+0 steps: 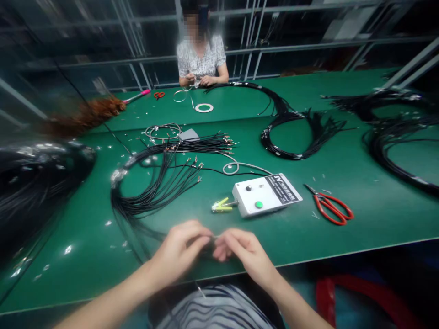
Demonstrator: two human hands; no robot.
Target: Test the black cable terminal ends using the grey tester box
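Near the front edge of the green table, my left hand (187,244) pinches the end of a thin dark cable. Facing it, my right hand (240,246) has thumb and finger closed at the same small end, which is blurred. A bundle of black cables (137,201) with stripped ends curves on the table to the left. Just beyond my hands lies a white box (254,201) with a green button and a knob, and yellow-green prongs (222,205) stick out at its left side.
Red-handled scissors (332,208) lie right of the box. More coiled black cables (290,153) rest behind and at the right. A dark cable heap (37,183) is at left. Across the table (206,183) sits a person (202,61), near a white tape ring (204,108).
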